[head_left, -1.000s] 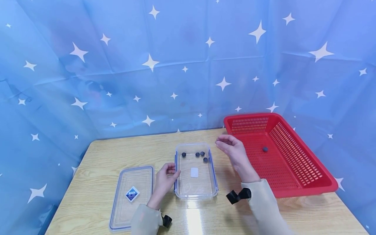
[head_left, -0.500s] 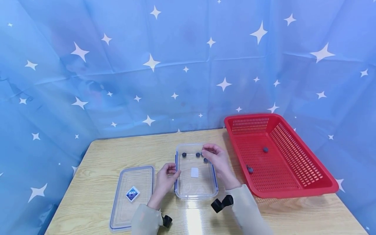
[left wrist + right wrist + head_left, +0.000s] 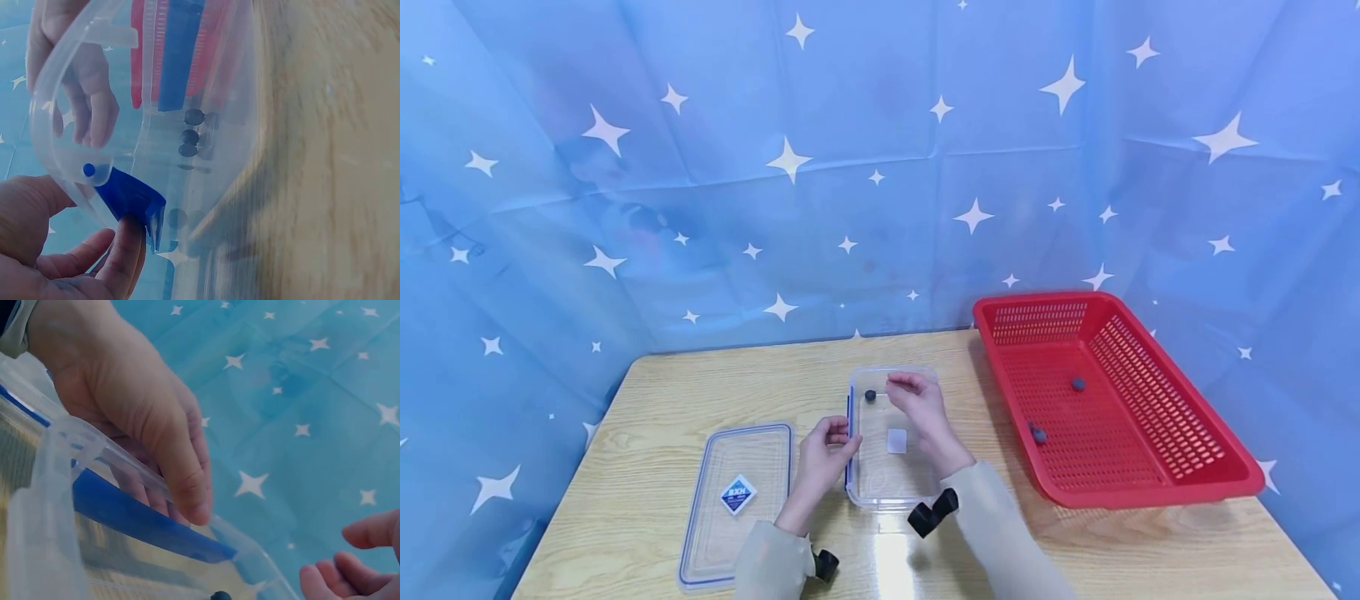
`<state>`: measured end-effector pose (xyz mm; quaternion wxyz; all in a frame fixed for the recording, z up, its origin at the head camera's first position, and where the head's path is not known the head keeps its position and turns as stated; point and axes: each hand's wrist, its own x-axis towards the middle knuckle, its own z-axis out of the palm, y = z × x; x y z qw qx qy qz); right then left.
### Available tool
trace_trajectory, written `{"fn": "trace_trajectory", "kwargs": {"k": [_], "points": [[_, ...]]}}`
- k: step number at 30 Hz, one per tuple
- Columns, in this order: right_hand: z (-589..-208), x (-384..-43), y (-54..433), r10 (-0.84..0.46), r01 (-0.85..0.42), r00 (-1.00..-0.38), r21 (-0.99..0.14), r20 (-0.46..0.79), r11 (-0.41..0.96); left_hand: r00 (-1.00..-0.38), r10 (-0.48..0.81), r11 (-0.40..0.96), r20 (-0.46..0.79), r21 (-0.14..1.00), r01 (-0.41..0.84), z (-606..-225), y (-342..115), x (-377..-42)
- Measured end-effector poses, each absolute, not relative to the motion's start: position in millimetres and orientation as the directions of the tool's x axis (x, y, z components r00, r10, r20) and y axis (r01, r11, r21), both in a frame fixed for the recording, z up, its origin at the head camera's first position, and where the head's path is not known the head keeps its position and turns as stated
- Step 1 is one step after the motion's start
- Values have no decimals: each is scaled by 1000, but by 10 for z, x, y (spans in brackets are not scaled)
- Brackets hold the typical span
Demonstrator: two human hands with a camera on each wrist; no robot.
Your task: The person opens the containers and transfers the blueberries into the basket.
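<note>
A clear plastic box (image 3: 871,492) with blue latches stands on the table. My left hand (image 3: 822,454) grips its left side; in the left wrist view the fingers (image 3: 125,250) lie at a blue latch (image 3: 128,200) and the thumb is over by the rim. Over the box hangs my right hand (image 3: 923,421), fingers pointing down. Its thumb tip (image 3: 195,509) is close to the index finger, and I cannot tell whether anything is between them. A small dark ball (image 3: 870,396) lies in the box; more dark balls (image 3: 194,117) show through its wall, hidden by my right hand in the head view.
To the right stands a red basket (image 3: 1195,408) with a dark ball (image 3: 1078,384) on its floor and more dark material (image 3: 1038,434) by its left wall. Left of the box lies a clear lid (image 3: 752,542) with blue edging. A star-printed curtain (image 3: 865,108) hangs behind the table.
My right hand has moved left from beside the basket to above the box, now covering several balls there. The left hand has stayed on the box's left side.
</note>
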<state>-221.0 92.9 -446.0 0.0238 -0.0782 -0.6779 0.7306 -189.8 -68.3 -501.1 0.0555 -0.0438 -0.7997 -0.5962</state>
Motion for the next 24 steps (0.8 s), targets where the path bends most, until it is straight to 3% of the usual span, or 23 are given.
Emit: {"fn": "trace_trajectory", "kwargs": {"k": [10,24], "points": [[-4436,-2432,860,105,192,-977,-980,-186,53,-988,11,285,157,946,154,-5015,-689,-1900],[-4615,-2554,819,152,234,-967,-949,-204,213,-990,13,280,143,950,141,-5005,-685,-1893]]}}
